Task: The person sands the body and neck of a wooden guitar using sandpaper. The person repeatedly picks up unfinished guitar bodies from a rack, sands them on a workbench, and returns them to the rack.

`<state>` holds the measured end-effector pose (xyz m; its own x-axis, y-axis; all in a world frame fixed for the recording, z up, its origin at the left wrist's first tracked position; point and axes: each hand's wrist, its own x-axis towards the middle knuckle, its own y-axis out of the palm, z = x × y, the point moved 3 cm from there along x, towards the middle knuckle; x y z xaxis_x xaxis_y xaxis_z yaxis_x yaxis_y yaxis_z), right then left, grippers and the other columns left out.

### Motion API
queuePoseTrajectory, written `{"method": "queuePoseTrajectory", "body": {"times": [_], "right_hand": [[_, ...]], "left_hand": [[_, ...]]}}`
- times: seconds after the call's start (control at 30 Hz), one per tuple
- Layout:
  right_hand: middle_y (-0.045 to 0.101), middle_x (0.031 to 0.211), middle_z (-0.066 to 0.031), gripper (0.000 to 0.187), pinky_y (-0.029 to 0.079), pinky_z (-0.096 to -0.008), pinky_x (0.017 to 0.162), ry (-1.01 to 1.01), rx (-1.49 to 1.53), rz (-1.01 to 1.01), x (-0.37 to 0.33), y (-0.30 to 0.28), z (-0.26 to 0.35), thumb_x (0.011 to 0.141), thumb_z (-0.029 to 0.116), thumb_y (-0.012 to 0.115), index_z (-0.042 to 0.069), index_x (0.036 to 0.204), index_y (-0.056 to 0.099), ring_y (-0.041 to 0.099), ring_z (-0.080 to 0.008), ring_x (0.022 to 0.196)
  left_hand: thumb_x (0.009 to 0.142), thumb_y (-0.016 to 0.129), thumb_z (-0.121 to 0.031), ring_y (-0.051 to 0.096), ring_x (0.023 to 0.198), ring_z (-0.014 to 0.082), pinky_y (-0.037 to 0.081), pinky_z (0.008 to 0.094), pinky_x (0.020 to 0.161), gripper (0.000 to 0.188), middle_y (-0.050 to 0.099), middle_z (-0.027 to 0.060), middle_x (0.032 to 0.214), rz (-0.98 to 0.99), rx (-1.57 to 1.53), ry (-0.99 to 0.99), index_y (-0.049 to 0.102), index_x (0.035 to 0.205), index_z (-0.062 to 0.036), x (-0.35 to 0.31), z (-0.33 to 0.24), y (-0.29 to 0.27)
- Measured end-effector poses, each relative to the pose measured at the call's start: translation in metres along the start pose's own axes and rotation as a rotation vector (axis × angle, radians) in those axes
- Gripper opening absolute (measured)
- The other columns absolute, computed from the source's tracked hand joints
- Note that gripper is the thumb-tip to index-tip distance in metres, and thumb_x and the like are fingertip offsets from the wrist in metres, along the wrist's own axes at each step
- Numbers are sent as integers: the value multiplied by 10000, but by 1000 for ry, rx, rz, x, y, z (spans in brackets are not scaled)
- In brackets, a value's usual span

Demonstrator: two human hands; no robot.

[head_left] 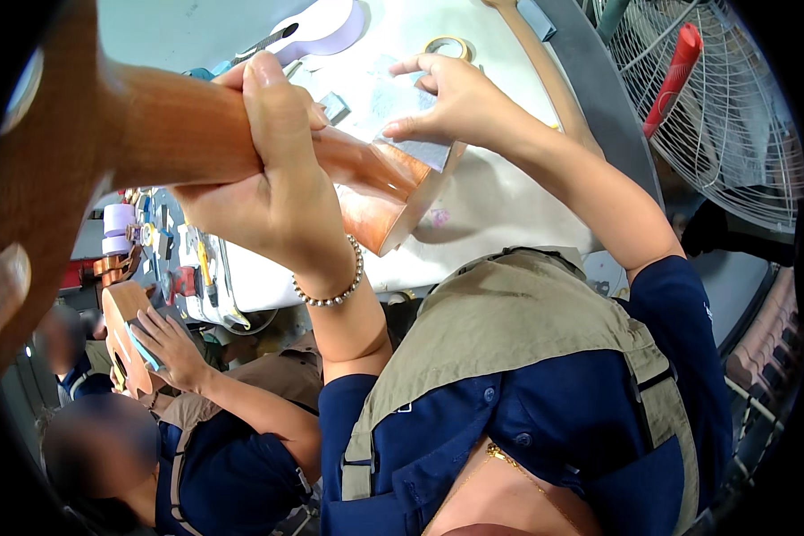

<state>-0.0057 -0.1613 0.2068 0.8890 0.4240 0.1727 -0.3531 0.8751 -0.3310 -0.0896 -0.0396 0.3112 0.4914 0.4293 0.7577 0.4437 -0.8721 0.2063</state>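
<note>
My left hand (272, 170) wraps round the brown wooden neck (183, 125) of a small guitar-like instrument, a bead bracelet at the wrist. Its broad headstock (40, 188) looms close at the left. Beyond my hand the glossy brown body (375, 214) slants over the white table top, partly hidden by my wrist. My right hand (460, 98) grips a thin grey sheet (433, 154), which looks like sandpaper, against the body's far end. Thumb and fingers are at the sheet's edges. A small grey block (334, 107) lies between my hands.
On the table (518, 201) are a lilac ukulele body (326, 27), a tape roll (447, 48) and, at left, several tools. A long wooden piece (545, 71) lies along the right edge. A wire fan (732, 125) stands at right. A co-worker's hand (174, 348) works on another instrument at lower left.
</note>
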Motion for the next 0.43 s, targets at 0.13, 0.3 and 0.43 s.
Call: {"method": "queuePoseTrajectory", "body": {"times": [0.13, 0.3, 0.43], "right_hand": [[627, 824, -121, 454, 461, -280, 674, 33, -50, 107, -2, 0, -1, 670, 268, 787, -35, 948, 597, 577, -156, 743], [626, 770, -103, 386, 453, -283, 635, -2, -167, 149, -2, -2, -4, 697, 297, 756, -26, 857, 619, 567, -144, 690], [628, 755, -86, 342, 455, -285, 628, 8, -205, 129, -4, -6, -5, 712, 282, 743, -6, 857, 629, 566, -148, 672]], "left_hand": [[782, 626, 36, 529, 487, 110, 455, 220, 466, 255, 592, 140, 703, 10, 4, 23, 454, 962, 92, -4, -4, 3], [782, 628, 38, 535, 499, 113, 459, 223, 472, 269, 595, 145, 722, 8, 37, 8, 448, 974, 96, -6, -2, 7], [781, 630, 36, 537, 496, 115, 464, 226, 481, 273, 593, 144, 712, 19, 44, 23, 452, 979, 95, -9, 10, 15]]}}
